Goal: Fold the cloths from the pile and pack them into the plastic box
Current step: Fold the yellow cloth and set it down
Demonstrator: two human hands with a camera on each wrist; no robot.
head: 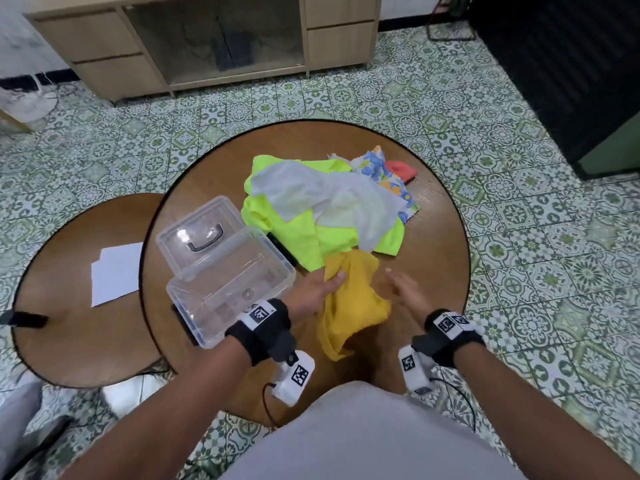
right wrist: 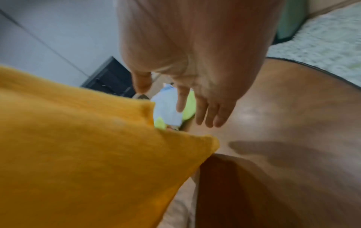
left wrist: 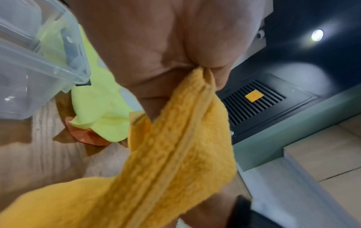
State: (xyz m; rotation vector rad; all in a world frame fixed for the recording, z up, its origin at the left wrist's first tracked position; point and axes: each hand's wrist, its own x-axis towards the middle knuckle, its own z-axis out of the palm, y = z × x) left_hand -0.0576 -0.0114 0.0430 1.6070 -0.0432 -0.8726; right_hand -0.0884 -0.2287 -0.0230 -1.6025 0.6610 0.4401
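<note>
My left hand [head: 320, 287] grips a yellow-orange cloth [head: 349, 303] by its top edge; the cloth [left wrist: 171, 162] hangs bunched from my fist toward the near table edge. My right hand [head: 405, 289] hovers beside the cloth on its right, fingers straight and holding nothing, and the right wrist view shows those fingers [right wrist: 207, 114] spread above the wood with the cloth [right wrist: 87, 146] to the left. The pile [head: 325, 209] of neon-green, white, floral and coral cloths lies behind. A clear plastic box [head: 225, 292] with its lid [head: 204, 237] tipped up stands left of my left hand.
The round wooden table [head: 436, 271] carries everything; bare wood lies right of my right hand. A lower round table [head: 69, 306] at the left holds white paper [head: 116, 273]. A wooden cabinet [head: 207, 39] stands on the patterned tile floor behind, and a dark unit [head: 571, 64] at the right.
</note>
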